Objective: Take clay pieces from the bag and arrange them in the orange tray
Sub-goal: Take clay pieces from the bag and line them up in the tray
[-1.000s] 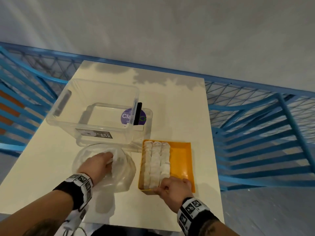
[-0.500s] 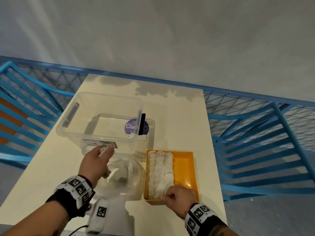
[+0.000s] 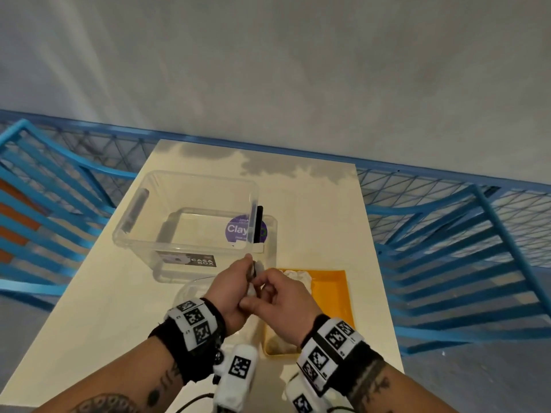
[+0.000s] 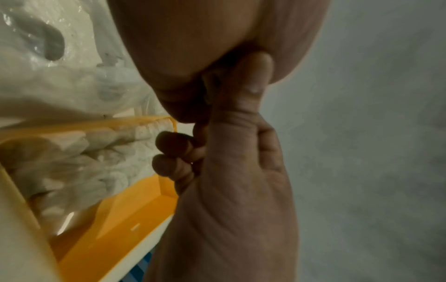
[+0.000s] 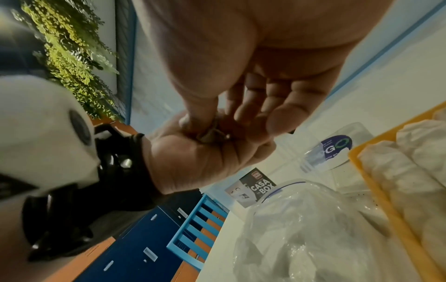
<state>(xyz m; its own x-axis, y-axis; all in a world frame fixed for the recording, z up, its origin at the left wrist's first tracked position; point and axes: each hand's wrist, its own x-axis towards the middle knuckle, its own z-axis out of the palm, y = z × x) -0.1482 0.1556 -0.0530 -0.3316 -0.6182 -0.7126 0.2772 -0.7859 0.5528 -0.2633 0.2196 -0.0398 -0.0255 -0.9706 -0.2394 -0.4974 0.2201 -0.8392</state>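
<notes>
Both hands meet above the table between the bag and the tray. A small greyish clay piece [image 3: 255,269] [image 5: 212,134] lies in my cupped left hand [image 3: 238,281] [image 5: 193,158]. My right hand [image 3: 280,296] [image 5: 241,95] pinches the same piece with thumb and fingers. The orange tray [image 3: 331,296] [image 5: 369,177] [image 4: 125,209] lies to the right, with three white clay rolls [image 5: 410,162] [image 4: 84,162] along its left side, partly hidden by my right hand in the head view. The clear plastic bag [image 3: 190,290] [image 5: 301,229] lies slack under my left wrist.
A clear plastic storage box [image 3: 185,219] stands on its lid behind the bag, with a purple clay label [image 3: 238,231] near its right side. The cream table [image 3: 313,210] is ringed by blue railing [image 3: 447,222]. Its right edge runs close to the tray.
My left hand came up out of the bag with a clay piece and moved right. My right hand left the tray's near edge and rose to meet it.
</notes>
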